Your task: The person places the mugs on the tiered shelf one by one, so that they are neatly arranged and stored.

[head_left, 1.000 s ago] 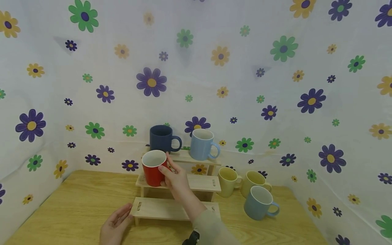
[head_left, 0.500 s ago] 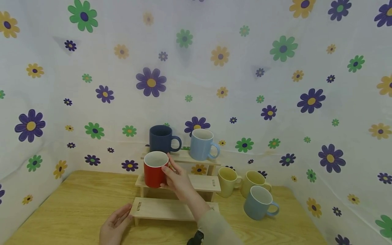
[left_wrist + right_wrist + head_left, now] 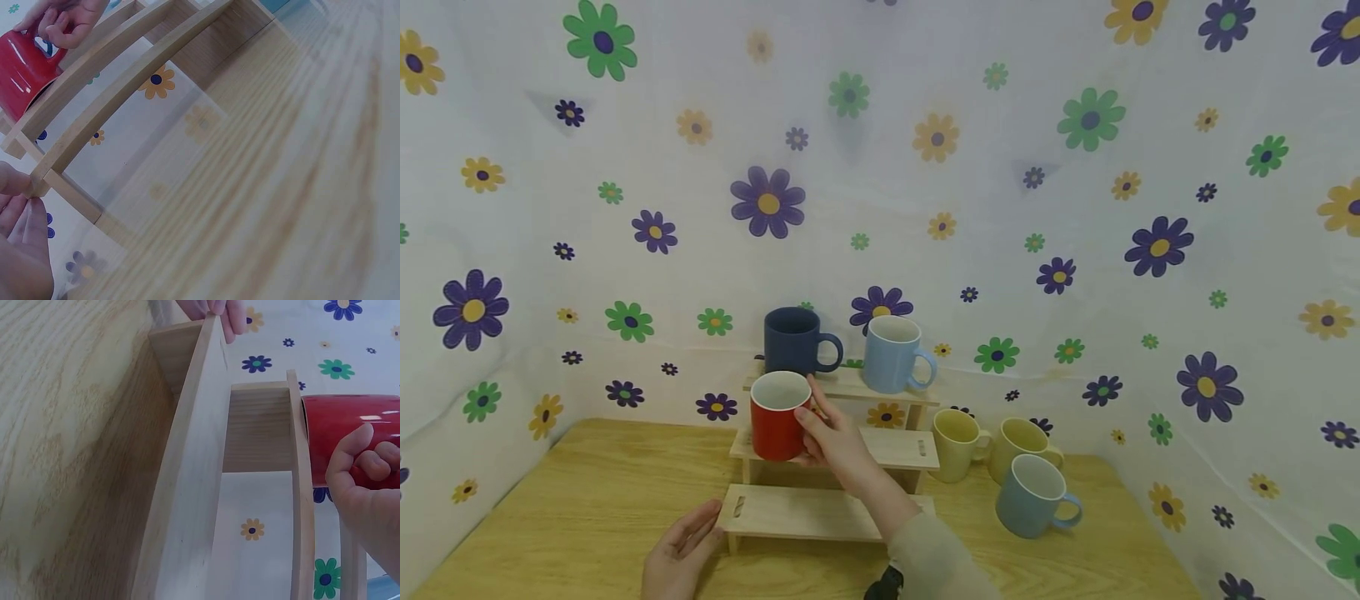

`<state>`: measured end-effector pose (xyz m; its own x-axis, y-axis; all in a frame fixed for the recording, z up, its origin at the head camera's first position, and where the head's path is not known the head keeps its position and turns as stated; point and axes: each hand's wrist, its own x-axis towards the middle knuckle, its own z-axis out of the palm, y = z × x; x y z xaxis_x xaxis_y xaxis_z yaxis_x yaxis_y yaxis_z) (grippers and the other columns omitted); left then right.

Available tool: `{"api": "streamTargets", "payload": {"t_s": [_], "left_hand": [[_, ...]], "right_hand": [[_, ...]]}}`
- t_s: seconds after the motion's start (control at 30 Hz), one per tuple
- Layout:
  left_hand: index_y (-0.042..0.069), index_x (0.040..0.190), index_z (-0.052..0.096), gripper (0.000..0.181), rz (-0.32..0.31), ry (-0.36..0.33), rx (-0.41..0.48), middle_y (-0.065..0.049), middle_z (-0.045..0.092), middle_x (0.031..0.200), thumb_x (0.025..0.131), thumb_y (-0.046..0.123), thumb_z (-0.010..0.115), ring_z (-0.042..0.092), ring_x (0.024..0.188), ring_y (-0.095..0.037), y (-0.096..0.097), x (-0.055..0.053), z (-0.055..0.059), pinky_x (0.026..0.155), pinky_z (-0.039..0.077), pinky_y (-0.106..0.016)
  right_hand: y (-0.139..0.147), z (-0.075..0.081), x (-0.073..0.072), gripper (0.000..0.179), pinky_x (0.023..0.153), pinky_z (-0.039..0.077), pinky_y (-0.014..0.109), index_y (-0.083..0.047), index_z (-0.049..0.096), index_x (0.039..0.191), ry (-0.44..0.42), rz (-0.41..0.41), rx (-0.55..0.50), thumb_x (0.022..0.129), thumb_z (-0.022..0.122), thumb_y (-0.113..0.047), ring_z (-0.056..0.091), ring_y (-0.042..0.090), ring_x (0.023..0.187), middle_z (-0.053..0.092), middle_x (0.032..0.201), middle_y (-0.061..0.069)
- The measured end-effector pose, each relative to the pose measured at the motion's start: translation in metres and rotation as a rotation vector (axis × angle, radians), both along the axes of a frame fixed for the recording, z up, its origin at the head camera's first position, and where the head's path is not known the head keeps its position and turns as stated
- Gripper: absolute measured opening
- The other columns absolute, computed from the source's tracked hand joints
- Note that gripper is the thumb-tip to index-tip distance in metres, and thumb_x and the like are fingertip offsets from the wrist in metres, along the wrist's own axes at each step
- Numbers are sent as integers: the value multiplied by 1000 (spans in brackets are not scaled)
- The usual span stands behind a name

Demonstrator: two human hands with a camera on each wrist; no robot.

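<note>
My right hand grips a red mug with a white inside by its handle side. The mug is upright at the left end of the middle step of a wooden tiered rack. In the right wrist view, the mug's base is right at the board, with my thumb against its wall and my fingers curled at the handle. My left hand pinches the left end of the rack's lowest step; in the left wrist view its thumb and fingers meet at that corner.
A dark blue mug and a light blue mug stand on the top step. Right of the rack, two yellow mugs and a grey-blue mug stand on the wooden table. A flowered cloth hangs behind.
The red mug in my right hand has shifted slightly right and down onto the middle step, then barely moved. My left hand has stayed at the rack's corner.
</note>
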<state>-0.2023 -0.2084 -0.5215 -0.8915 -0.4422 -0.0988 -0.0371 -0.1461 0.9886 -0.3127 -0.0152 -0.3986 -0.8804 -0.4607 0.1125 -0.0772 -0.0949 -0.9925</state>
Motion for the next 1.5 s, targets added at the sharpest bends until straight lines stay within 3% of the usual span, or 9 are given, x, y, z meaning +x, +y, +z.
{"api": "streamTargets", "payload": {"t_s": [0.13, 0.27, 0.43, 0.63, 0.77, 0.9, 1.03, 1.3, 1.5], "left_hand": [[1, 132, 54, 62, 0, -7, 4, 18, 65, 106, 78, 16, 80, 59, 94, 7, 0, 0, 0, 83, 51, -16], [1, 133, 54, 67, -5, -5, 10, 22, 64, 102, 76, 22, 83, 59, 94, 8, 0, 0, 0, 83, 51, -17], [0, 132, 54, 63, 1, 2, 8, 22, 64, 101, 77, 16, 81, 60, 95, 7, 1, -1, 0, 84, 51, -17], [-2, 131, 54, 57, 6, 19, 20, 13, 65, 109, 80, 8, 77, 59, 95, 7, 1, -1, 0, 86, 51, -20], [1, 132, 54, 61, 5, 0, 13, 19, 65, 105, 78, 16, 80, 59, 94, 8, 0, -1, 0, 84, 51, -17], [2, 133, 54, 64, 4, -6, 7, 24, 64, 101, 77, 19, 81, 59, 95, 8, -1, -1, -1, 84, 50, -16], [2, 132, 54, 64, 7, -3, 5, 24, 64, 100, 76, 19, 82, 59, 95, 9, -1, -1, -2, 84, 50, -16], [-1, 131, 54, 59, 19, 20, 23, 21, 65, 101, 78, 11, 79, 60, 95, 7, 1, -2, -3, 85, 51, -18], [-4, 131, 53, 57, 25, 52, 34, 19, 66, 102, 80, 6, 77, 60, 94, 6, 1, -2, -3, 84, 52, -19]], "right_hand": [[2, 1, -5, 56, 65, 58, 32, -37, 36, 147, 15, -15, 46, 95, 59, -34, 58, 21, 78, 57, 107, 9], [5, 3, -11, 52, 62, 55, 27, -36, 41, 145, 26, -15, 72, 96, 58, -31, 45, 19, 66, 43, 75, 6], [8, 7, -16, 50, 54, 47, 24, -31, 43, 145, 29, 16, 74, 97, 56, -24, 37, 17, 59, 40, 68, 4], [11, 9, -18, 50, 55, 51, 24, -31, 44, 144, 45, 13, 117, 97, 57, -25, 43, 18, 67, 44, 76, 6], [14, 7, -15, 53, 66, 59, 34, -19, 42, 146, 122, -19, 178, 96, 59, -23, 58, 22, 83, 58, 101, 10], [22, 6, -9, 59, 72, 59, 33, -13, 39, 147, 239, -101, 302, 94, 63, -26, 59, 27, 104, 58, 121, 13], [38, 4, -2, 63, 72, 59, 32, -13, 39, 146, 287, -166, 334, 92, 66, -28, 53, 28, 114, 55, 122, 11], [85, -7, 17, 53, 79, 56, 36, -6, 47, 139, 609, -263, 427, 91, 67, -18, 55, 28, 110, 58, 119, 13], [117, -15, 31, 51, 81, 55, 34, -8, 48, 137, 656, -270, 438, 90, 68, -13, 53, 29, 108, 55, 117, 15]]}}
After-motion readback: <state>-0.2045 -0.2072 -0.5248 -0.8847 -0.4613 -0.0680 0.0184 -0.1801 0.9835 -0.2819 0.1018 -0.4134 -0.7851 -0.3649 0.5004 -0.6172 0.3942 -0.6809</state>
